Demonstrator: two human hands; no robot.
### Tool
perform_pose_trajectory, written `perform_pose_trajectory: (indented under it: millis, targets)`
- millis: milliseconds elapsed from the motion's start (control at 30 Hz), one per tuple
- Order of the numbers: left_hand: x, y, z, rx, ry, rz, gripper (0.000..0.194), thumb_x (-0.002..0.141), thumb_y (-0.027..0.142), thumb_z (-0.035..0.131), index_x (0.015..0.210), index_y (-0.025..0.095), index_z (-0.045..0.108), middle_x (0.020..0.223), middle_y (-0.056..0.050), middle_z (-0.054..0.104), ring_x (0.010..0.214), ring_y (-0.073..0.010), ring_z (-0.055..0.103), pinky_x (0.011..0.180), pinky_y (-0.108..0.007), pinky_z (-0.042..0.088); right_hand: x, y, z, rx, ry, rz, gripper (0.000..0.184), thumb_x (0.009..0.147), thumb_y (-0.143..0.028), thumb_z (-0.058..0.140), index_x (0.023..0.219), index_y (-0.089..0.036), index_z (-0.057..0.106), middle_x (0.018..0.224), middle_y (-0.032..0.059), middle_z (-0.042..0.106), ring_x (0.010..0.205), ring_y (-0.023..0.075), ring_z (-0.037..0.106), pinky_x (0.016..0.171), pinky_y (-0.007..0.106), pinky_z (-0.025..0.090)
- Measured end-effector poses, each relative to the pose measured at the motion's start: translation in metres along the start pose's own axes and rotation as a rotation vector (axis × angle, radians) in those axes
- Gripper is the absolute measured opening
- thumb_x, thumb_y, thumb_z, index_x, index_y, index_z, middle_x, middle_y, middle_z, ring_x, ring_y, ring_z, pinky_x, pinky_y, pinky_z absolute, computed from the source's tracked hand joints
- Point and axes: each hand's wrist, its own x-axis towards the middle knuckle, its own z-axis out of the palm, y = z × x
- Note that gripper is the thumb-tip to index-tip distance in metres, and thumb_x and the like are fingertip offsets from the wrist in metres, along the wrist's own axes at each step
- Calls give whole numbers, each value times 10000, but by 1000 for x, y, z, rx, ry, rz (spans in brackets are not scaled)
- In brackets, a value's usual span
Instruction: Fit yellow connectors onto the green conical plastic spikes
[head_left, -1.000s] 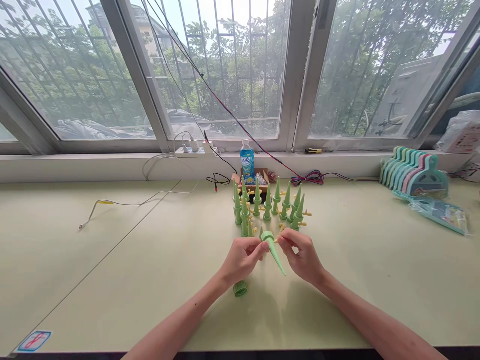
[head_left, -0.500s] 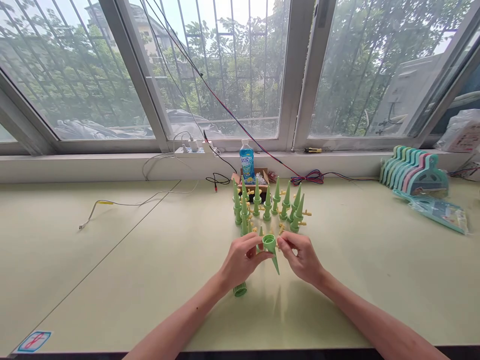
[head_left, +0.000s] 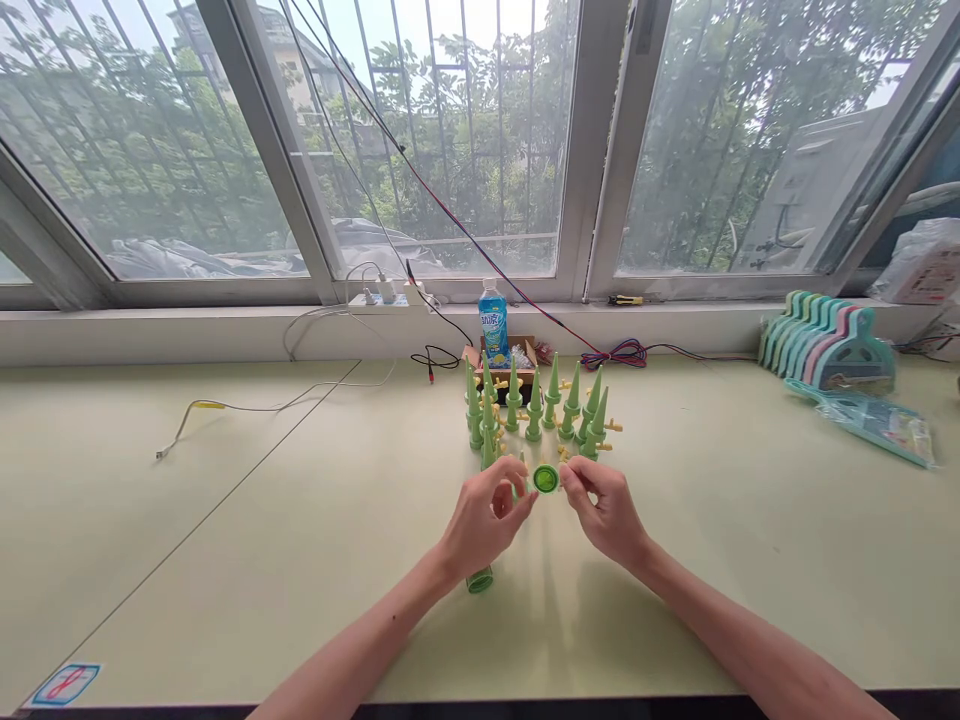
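Note:
A green plant watering spike (head_left: 545,479) is held with its round open end toward me, so its tip is hidden. My right hand (head_left: 609,508) pinches it at its right side, where the fingers cover the small side valve. My left hand (head_left: 486,510) is curved beside the rim, thumb and forefinger apart, the thumb tip close to or touching the edge. Just beyond both hands stand several green watering spikes (head_left: 534,410), points up, with yellow valves (head_left: 613,426) on their sides. A green cylindrical piece (head_left: 480,579) lies under my left wrist, partly covered.
Behind the spikes, a blue-labelled bottle (head_left: 493,325) stands in a small cardboard box (head_left: 531,370). A white cable (head_left: 255,408) lies on the left of the table (head_left: 262,560). Coiled wires (head_left: 619,354) and a row of pastel dustpans (head_left: 825,340) are at the back right.
The spike in my hands has turned so its open end faces me and its point no longer shows. My left fingers have loosened from around it.

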Motion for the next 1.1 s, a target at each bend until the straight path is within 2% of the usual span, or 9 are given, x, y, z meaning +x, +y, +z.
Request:
perform_pose_trajectory:
  millis: [100, 233, 400, 633, 733, 833, 933, 1000, 1100]
  targets:
    - [1, 2, -2, -95, -45, -92, 323, 931, 413, 488, 768, 140, 539, 611, 25, 483, 478, -52, 376, 464, -185, 303, 1, 0, 0, 13, 16, -16, 316, 962, -314, 451, 671, -190, 457, 584, -33, 388, 524, 104, 340, 488, 234, 302]
    - [2, 0, -3, -224, -184, -245, 539, 954, 527, 365, 625, 130, 523, 447, 42, 395, 397, -50, 320, 437, -197, 272, 1, 0, 0, 10, -12, -46, 300, 962, -321, 453, 695, -189, 490, 620, -17, 435, 552, 112, 373, 504, 238, 334]
    - [3, 2, -4, -329, -243, -313, 498, 911, 567, 442, 685, 133, 539, 430, 55, 399, 370, -44, 306, 414, -187, 247, -1, 1, 0, -15, -47, -101, 268, 954, -306, 470, 718, -190, 520, 631, -13, 452, 559, 115, 385, 513, 244, 336]
    - [5, 5, -7, -366, -221, -293, 450, 862, 556, 537, 707, 135, 540, 495, 62, 347, 413, -44, 301, 400, -186, 236, -1, 2, 0, -7, -63, -96, 263, 949, -292, 475, 710, -187, 509, 620, -16, 448, 553, 110, 377, 510, 239, 329]
    - [5, 3, -7, -277, -169, -219, 407, 859, 510, 572, 704, 135, 545, 550, 49, 341, 460, -51, 290, 412, -194, 236, -1, 1, 0, -20, -80, -77, 289, 951, -286, 465, 681, -184, 487, 588, -29, 410, 528, 103, 342, 491, 236, 298]
    - [4, 1, -6, -82, -86, -42, 346, 857, 436, 611, 694, 132, 588, 609, 20, 409, 529, -71, 312, 457, -207, 280, 0, 1, 0, -36, -111, -46, 321, 950, -297, 460, 650, -182, 470, 566, -35, 372, 514, 101, 310, 482, 243, 270]
    - [2, -2, -5, 97, -64, 105, 293, 891, 376, 583, 726, 141, 645, 664, -8, 490, 551, -82, 350, 499, -215, 338, 0, 2, 0, -48, -139, -7, 368, 950, -315, 444, 606, -185, 434, 553, -37, 341, 509, 100, 280, 483, 252, 250]
    - [-1, -6, -4, 183, -75, 187, 271, 928, 336, 530, 793, 155, 681, 701, -21, 525, 556, -84, 376, 528, -218, 369, 0, 3, 0, -46, -150, 24, 392, 949, -328, 434, 584, -187, 408, 547, -37, 327, 507, 99, 266, 479, 255, 239]
    - [-4, -11, -3, 258, -73, 290, 237, 954, 288, 485, 1015, 194, 694, 752, -29, 539, 592, -93, 427, 569, -216, 395, 0, 4, 1, -27, -155, 57, 400, 946, -338, 430, 576, -188, 399, 542, -36, 326, 506, 97, 265, 473, 255, 234]
